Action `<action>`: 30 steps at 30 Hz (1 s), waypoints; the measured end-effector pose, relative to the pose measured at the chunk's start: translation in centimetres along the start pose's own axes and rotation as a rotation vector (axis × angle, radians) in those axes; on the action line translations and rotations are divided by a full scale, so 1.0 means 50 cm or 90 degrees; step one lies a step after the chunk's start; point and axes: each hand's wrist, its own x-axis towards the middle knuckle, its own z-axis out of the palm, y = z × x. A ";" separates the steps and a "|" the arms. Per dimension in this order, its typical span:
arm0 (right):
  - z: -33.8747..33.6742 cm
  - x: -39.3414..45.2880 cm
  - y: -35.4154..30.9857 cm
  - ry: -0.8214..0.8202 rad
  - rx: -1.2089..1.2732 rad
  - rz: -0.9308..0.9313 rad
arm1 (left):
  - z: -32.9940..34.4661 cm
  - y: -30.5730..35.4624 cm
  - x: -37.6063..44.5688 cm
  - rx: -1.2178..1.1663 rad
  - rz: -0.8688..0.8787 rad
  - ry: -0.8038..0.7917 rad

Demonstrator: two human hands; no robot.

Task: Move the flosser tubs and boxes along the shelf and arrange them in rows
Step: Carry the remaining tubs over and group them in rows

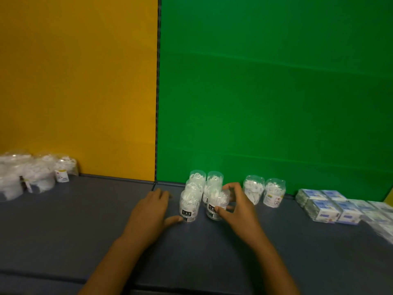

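Here the right hand (232, 206) is gripping the front right tub (215, 206) of a small block of clear flosser tubs (201, 188) in the middle of the grey shelf (85, 220), thumb and fingers curling round it. The left hand (152, 209) is lying flat and open beside the front left tub (189, 208), its thumb touching the base. Seemingly the block is being squared into two rows; next, the held tub needs nudging level with its neighbour without tipping the ones behind. Two more tubs (263, 191) are standing apart to the right against the green panel (276, 92), boxes (327, 206) beyond them, and a blurred heap of tubs (32, 175) is waiting far left.
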 end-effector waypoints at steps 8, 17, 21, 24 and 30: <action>0.030 -0.004 0.035 -0.030 -0.001 -0.027 | -0.018 0.009 -0.018 0.062 -0.012 0.060; 0.028 -0.008 0.023 -0.066 -0.059 -0.035 | -0.036 0.002 -0.051 0.049 -0.023 0.061; 0.026 -0.009 -0.009 -0.048 -0.152 -0.058 | -0.058 -0.033 -0.070 0.041 -0.045 0.073; 0.046 -0.006 -0.060 0.002 -0.201 -0.128 | -0.079 -0.067 -0.094 0.044 -0.060 0.080; 0.143 -0.011 -0.194 -0.053 -0.347 -0.194 | -0.146 -0.182 -0.162 0.051 -0.084 0.092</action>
